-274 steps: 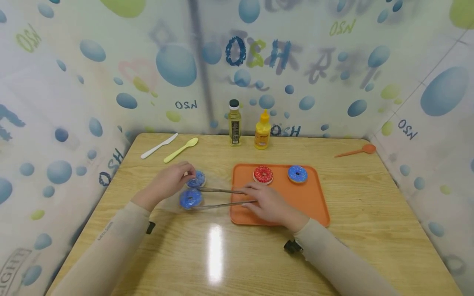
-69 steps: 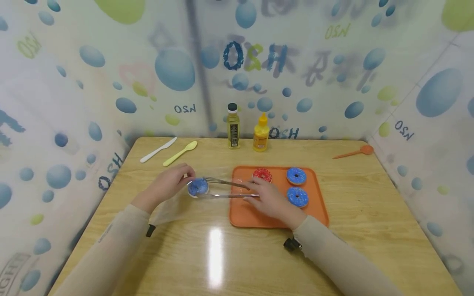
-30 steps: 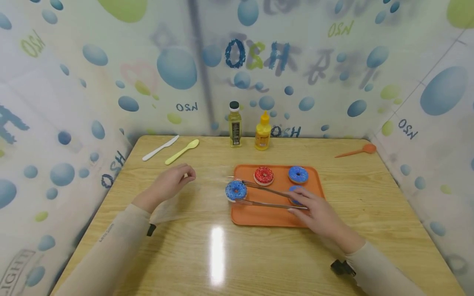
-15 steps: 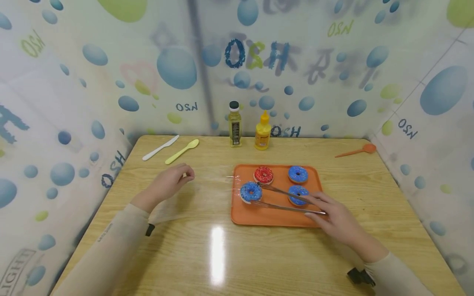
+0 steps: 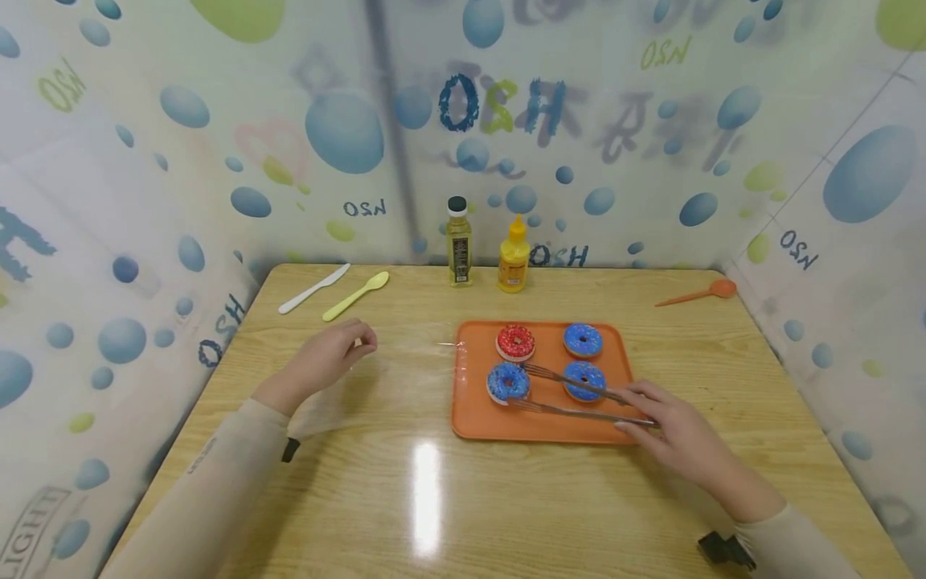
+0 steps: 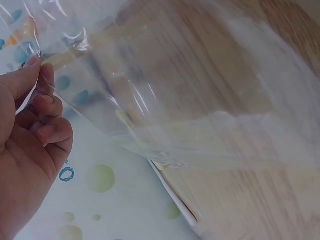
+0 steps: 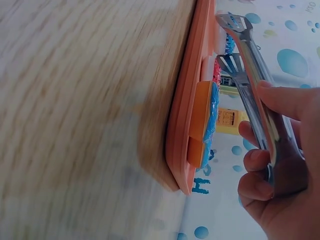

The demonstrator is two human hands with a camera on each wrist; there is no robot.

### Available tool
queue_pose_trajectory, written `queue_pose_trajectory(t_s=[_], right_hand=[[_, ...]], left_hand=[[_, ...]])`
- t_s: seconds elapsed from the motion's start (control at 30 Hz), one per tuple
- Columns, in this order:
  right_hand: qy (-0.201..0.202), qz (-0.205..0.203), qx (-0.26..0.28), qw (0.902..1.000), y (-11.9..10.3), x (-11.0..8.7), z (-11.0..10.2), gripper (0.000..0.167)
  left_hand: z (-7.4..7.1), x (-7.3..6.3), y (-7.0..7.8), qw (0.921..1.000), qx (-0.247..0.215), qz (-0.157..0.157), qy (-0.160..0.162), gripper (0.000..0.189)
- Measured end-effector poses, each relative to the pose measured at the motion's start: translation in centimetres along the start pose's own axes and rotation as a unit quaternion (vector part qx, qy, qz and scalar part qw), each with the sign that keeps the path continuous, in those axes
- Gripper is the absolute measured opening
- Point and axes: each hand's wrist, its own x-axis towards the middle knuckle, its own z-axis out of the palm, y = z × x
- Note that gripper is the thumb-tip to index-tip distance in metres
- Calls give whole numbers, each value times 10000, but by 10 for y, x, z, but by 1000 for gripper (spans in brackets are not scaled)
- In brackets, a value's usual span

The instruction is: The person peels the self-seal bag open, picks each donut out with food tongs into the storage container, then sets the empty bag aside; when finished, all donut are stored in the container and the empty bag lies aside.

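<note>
My left hand (image 5: pixel 318 362) pinches the edge of a clear plastic bag (image 6: pixel 190 85) above the left part of the table. My right hand (image 5: pixel 683 438) grips metal tongs (image 5: pixel 579 412) that reach leftward over the orange tray (image 5: pixel 542 426). Their spread tips are right at the right edge of a blue sprinkled donut (image 5: pixel 499 392) in the tray's left half. Behind it lies a red donut (image 5: pixel 510 347). Two more blue donuts, one at the back (image 5: pixel 579 350) and one in front (image 5: pixel 579 372), lie in the right half, the front one partly crossed by the tongs.
A white knife (image 5: pixel 311 291) and a yellow spoon (image 5: pixel 354 297) lie at the back left of the table. An oil bottle (image 5: pixel 459 249) and a yellow squeeze bottle (image 5: pixel 513 261) stand near the back wall. An orange spoon (image 5: pixel 702 294) lies at the back right.
Two blue donuts have moved from the bag to the tray, one after the other. The right hand and tongs have drawn right with the latest donut; the left hand stays at the bag.
</note>
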Motion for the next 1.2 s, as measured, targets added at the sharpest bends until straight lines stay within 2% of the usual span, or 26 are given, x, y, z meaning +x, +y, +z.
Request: queue_pose_trajectory(t_s=[0.27,0.6,0.77,0.9,1.0,1.2], right_hand=[[-23,-205,-246,9995,1,-1,1,51],[-357,173,-165,9991,-2,-4,-5,49],[-304,169,4,9994,0,-5,-7,49],[-158,274,264,9992,3,-7,-8,50],[99,451,427,9980,6,-8,-8,52],[762,719,294,9941,20,-8,-13,58]], left_hand=[[0,-2,-1,10000,71,42,-6,4],[-2,-6,-1,10000,59,34,-6,4],[-1,-8,-3,9999,78,44,46,4],[1,-8,-5,9999,127,42,41,5],[1,-9,-5,9999,109,35,16,4],[0,-9,-5,9999,100,-59,-83,4]])
